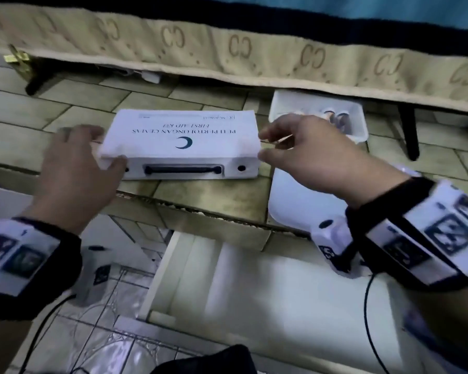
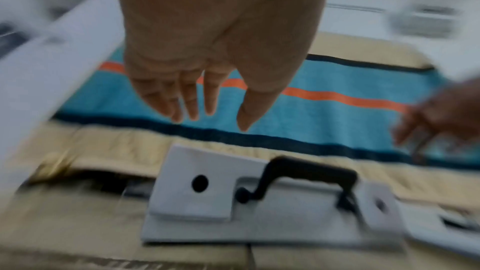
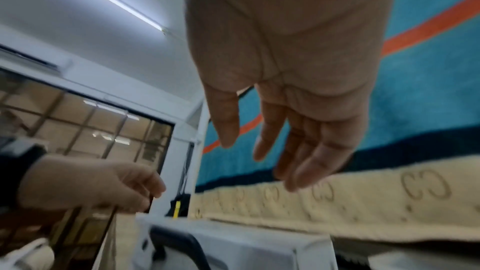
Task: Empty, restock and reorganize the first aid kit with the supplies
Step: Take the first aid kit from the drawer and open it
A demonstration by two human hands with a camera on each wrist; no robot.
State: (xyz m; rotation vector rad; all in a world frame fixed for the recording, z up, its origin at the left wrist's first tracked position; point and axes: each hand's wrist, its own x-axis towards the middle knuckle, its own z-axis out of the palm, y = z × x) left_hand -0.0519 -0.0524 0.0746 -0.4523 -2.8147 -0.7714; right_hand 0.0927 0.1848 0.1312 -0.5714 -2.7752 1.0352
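The white first aid kit (image 1: 181, 141) lies closed and flat on the tile-patterned surface, its black handle (image 1: 183, 169) facing me. My left hand (image 1: 92, 149) is at the kit's left end, thumb by the front corner. In the left wrist view the left hand (image 2: 207, 118) hovers over the kit (image 2: 197, 188) with straight fingers, gripping nothing. My right hand (image 1: 268, 147) is at the kit's right end, fingers spread and relaxed. The right wrist view shows the right hand (image 3: 259, 155) empty above the kit (image 3: 246, 249).
A white bin (image 1: 357, 122) holding small supplies stands behind the kit at the right, under the beige bed edge (image 1: 227, 49). Black bed legs (image 1: 408, 130) stand right and left. A white tray (image 1: 289, 195) and a white drawer (image 1: 254, 292) lie nearer me.
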